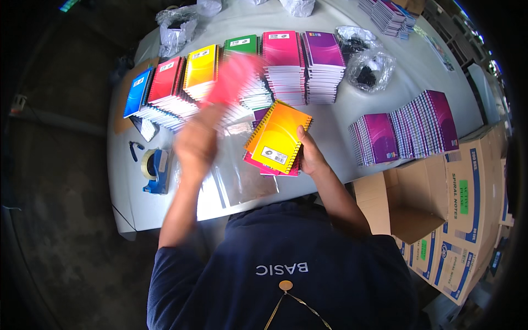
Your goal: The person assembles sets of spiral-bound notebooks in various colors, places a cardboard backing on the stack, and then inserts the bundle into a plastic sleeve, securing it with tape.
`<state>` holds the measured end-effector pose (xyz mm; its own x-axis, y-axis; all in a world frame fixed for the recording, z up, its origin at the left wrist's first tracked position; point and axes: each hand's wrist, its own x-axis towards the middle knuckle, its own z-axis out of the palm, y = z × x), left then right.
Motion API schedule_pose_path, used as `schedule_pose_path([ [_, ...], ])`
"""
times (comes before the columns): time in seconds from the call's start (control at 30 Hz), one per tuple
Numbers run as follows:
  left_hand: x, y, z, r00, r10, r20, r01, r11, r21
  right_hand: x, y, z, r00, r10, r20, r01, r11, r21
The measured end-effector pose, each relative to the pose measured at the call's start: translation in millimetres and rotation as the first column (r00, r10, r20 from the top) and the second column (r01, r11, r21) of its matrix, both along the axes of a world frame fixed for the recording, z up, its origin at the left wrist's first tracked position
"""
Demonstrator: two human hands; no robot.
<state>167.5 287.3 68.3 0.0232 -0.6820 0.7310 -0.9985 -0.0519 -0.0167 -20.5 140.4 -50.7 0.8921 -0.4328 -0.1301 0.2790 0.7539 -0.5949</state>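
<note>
A small bunch of spiral notebooks is in my right hand [312, 154], with a yellow notebook [283, 137] on top, its label facing up. Orange and pink covers peek out beneath it. My left hand [197, 140], smeared by motion, grips a red notebook [235, 77] above the row of stacks. Along that row stand piles of blue [137, 93], red [166, 80], yellow [201, 63], green [242, 44], pink [281, 49] and purple notebooks [323, 49]. The raised red notebook partly hides the green pile. Clear plastic [242, 184] lies on the table below my hands.
A blue tape dispenser [160, 171] sits at the left of the white table [129, 201]. More purple notebooks [379, 135] are lined up at the right. Crumpled plastic bags [369, 69] lie behind. An open cardboard box [415, 192] stands off the table's right front edge.
</note>
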Motion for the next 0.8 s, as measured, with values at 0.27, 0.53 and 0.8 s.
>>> schedule_pose_path([
  [0.27,-12,4,5,-0.01,-0.514,-0.857,0.521,0.729,-0.444,-7,8,0,0.971,0.207,0.12,-0.214,0.976,0.047],
  [0.53,87,0,-6,0.911,-0.05,-0.409,0.127,0.979,0.163,-13,29,13,0.917,0.398,-0.003,-0.398,0.917,0.036],
  [0.8,140,33,14,0.787,0.601,-0.137,-0.487,0.743,0.459,-22,29,0,0.966,0.258,0.014,-0.257,0.955,0.148],
])
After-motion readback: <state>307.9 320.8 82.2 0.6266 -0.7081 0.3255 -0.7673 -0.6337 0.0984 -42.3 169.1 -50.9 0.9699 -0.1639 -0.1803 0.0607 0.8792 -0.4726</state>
